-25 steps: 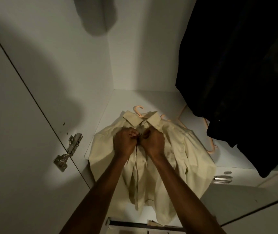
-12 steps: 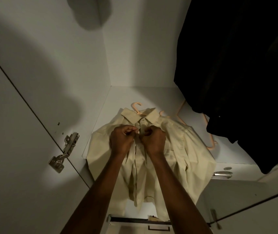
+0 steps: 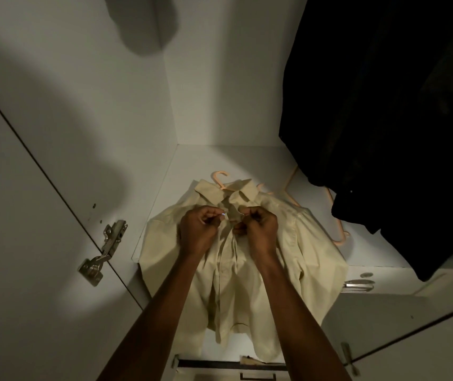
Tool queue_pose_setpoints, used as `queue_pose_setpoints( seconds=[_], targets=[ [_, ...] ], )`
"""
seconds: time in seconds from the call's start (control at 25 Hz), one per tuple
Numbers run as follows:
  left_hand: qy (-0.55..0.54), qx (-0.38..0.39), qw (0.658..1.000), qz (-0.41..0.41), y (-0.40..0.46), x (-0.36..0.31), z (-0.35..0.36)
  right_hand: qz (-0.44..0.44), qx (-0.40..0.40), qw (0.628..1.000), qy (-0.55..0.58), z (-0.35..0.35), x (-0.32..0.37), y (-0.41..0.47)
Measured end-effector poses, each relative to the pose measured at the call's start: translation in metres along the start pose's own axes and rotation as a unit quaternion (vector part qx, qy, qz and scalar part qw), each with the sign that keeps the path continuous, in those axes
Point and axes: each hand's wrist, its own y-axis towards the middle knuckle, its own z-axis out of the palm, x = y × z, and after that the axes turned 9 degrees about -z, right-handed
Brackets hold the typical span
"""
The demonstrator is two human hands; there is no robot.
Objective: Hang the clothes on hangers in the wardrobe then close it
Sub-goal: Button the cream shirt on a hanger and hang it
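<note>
A: Hands first. What has each got hold of?

B: The left hand (image 3: 199, 229) has its fingers curled, pinching the left front edge of the shirt (image 3: 296, 248) just below the collar (image 3: 226, 192). The right hand (image 3: 261, 229) pinches the facing edge in the same way. The two grips sit close together, almost knuckle to knuckle, at the top of the button line. It looks like fastening the top button, though the button itself is too small to make out.

A: And where does the shirt lie from there?

B: Flat on the wardrobe shelf (image 3: 219, 158), front up, collar away from the person and tail hanging over the shelf's near edge. Its long axis runs straight out from the body, between the forearms. A peach hanger (image 3: 221, 180) is already inside it; only the hook shows, poking out past the collar.

A: So the lift turns on that hook?

B: I'd say so. It lies beyond both hands, slightly to the left of the collar's middle, so the left hand is a little nearer.

A: Anything around it?

B: More peach hangers (image 3: 338, 226) lie on the shelf to the right. Dark clothes (image 3: 384, 119) hang above them. A door hinge (image 3: 104, 251) shows at left.
</note>
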Motion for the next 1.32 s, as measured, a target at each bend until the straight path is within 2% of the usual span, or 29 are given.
queue_pose_setpoints(
  seconds=[0.24,0.48,0.92,1.08,1.32],
  targets=[
    [0.002,0.012,1.0,0.017,-0.002,-0.002,0.0,0.099,0.01,0.995,0.019,-0.003,0.012,0.007],
    [0.028,0.009,0.999,0.04,-0.004,-0.004,-0.001,0.161,0.029,0.985,0.051,-0.002,0.02,0.007],
    [0.024,0.017,0.999,0.015,0.0,-0.004,-0.001,0.123,0.027,0.992,0.022,0.005,0.026,-0.004],
    [0.004,0.034,0.999,0.025,0.004,0.0,0.0,0.102,0.024,0.994,0.029,0.01,0.026,-0.004],
    [-0.046,0.066,0.997,0.013,0.009,0.009,0.0,0.091,0.007,0.995,-0.028,0.017,0.014,-0.004]
  ],
)
